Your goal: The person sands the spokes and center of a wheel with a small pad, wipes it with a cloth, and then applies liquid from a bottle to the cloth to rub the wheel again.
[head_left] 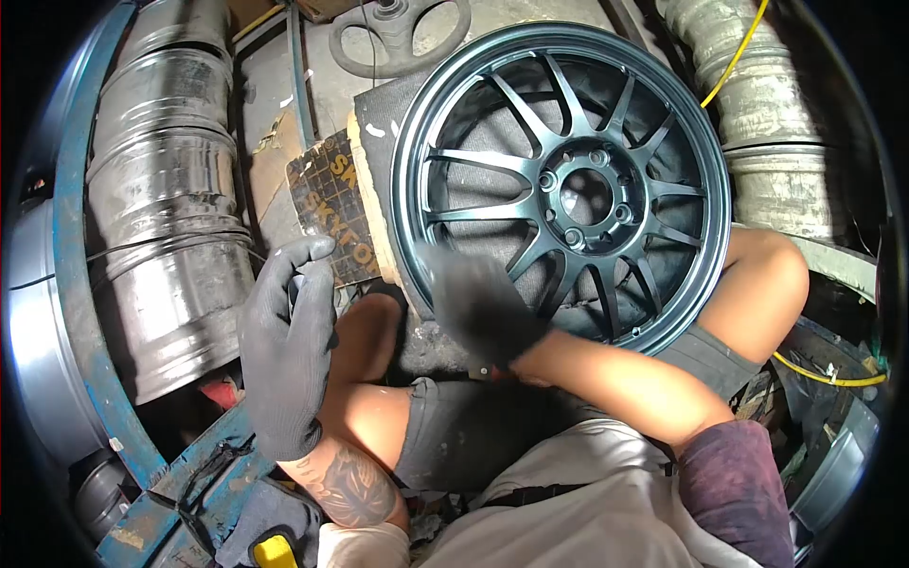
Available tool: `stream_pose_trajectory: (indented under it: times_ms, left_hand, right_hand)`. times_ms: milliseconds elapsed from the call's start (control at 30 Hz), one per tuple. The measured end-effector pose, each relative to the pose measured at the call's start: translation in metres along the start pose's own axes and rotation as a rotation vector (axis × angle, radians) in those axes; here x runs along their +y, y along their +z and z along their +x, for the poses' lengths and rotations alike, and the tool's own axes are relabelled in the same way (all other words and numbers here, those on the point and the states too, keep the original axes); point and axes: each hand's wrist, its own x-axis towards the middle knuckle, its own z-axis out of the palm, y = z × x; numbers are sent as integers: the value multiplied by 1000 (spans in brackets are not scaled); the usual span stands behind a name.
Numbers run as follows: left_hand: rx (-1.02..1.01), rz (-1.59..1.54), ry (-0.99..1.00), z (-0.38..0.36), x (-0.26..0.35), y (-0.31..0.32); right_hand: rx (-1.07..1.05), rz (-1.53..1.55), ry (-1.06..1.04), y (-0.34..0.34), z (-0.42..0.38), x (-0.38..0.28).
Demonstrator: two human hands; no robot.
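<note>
A dark grey multi-spoke wheel rim [559, 189] lies face up before me on a dark padded surface [383, 133]. My left hand [289, 350], in a dark grey glove, is raised left of the rim, apart from it. Its fingers are curled toward the thumb around something small that I cannot make out. My right hand [483, 308], gloved alike, is smeared by motion and overlaps the rim's lower left edge. Its fingers do not show clearly.
Bare metal wheel barrels [170, 189] are stacked at the left beside a blue metal frame [80, 284]. More barrels [776, 123] stand at the right, near a yellow hose [739, 57]. A steering wheel [398, 38] lies at the back. Printed cardboard [331, 208] sits left of the rim.
</note>
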Motion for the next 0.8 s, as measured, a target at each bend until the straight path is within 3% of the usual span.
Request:
stream_pose_trajectory:
  times_ms: [67, 167, 267, 367, 600, 700, 800]
  left_hand:
    - [-12, -1, -14, -1, 0, 0]
    - [-31, -4, -19, -1, 0, -2]
    - [-9, 8, -10, -2, 3, -1]
    - [-1, 22, -9, -3, 2, -2]
    - [-32, 62, 39, -2, -4, -1]
    - [-23, 41, 79, -2, -5, -2]
    - [-9, 14, 53, -4, -3, -1]
  right_hand:
    - [114, 46, 69, -2, 36, -1]
    - [-2, 107, 224, -18, 69, -3]
    - [102, 135, 189, -9, 47, -9]
    - [224, 183, -24, 9, 14, 6]
    - [303, 81, 220, 8, 87, 17]
    - [427, 151, 98, 14, 76, 12]
    - [71, 156, 205, 2, 24, -7]
